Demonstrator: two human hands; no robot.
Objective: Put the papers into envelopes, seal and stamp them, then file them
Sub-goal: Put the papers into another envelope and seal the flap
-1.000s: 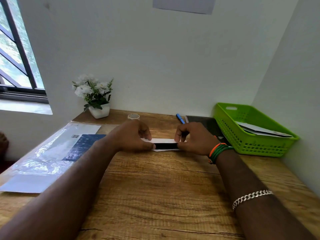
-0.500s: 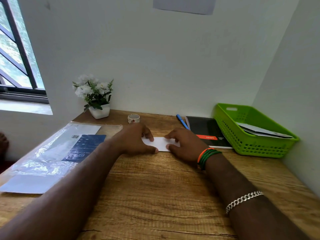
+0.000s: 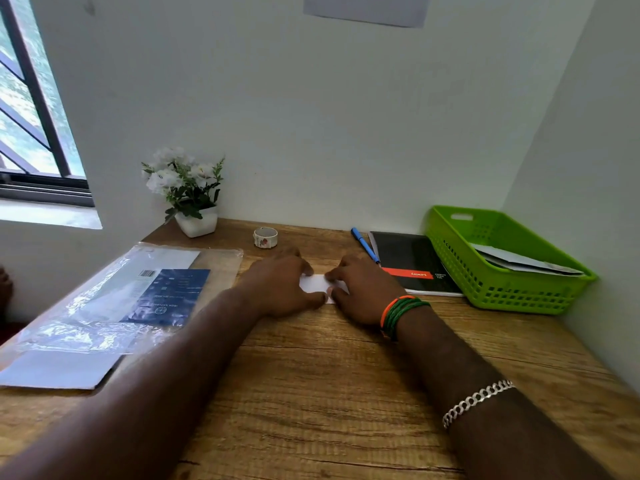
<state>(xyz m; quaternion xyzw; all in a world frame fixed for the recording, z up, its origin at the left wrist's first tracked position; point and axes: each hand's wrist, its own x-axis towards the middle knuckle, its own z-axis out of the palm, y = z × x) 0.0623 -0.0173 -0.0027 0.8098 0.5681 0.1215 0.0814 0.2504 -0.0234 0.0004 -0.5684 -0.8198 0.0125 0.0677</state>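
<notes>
While the small white envelope lies flat mid-surface, the left hand and right hand both press on it, fingers laid fairly flat, with the green basket holding envelopes far right.

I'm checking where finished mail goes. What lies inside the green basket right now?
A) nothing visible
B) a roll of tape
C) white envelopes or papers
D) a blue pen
C: flat white envelopes or papers lie in the green basket; the blue pen and the tape roll sit on the desk.
</notes>
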